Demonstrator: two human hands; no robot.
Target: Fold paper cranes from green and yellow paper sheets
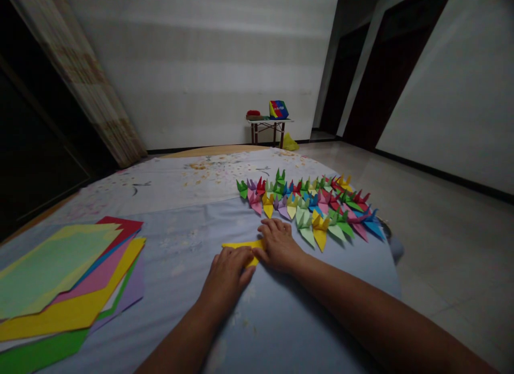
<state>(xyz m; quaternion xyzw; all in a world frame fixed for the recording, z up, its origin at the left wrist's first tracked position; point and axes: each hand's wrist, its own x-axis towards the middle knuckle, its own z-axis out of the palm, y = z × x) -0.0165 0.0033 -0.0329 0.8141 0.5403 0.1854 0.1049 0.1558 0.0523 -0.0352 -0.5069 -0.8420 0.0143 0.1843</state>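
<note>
A small folded piece of yellow paper (240,245) lies flat on the cloth in front of me, partly covered by my fingers. My left hand (229,271) is closed on its lower left part, thumb and fingers close together. On its right end, my right hand (280,246) presses down with bent fingers and holds it against the table. Just beyond my right hand stand several rows of folded paper cranes in many colours, among them a yellow crane (320,230) and a pale green crane (305,226) in the front row.
Fanned sheets of coloured paper (52,267) lie at the left of the table. A floral tablecloth (180,245) covers the round table. Its edge drops off at the right beside the cranes. A small side table (267,121) with a colourful box (278,110) stands by the wall.
</note>
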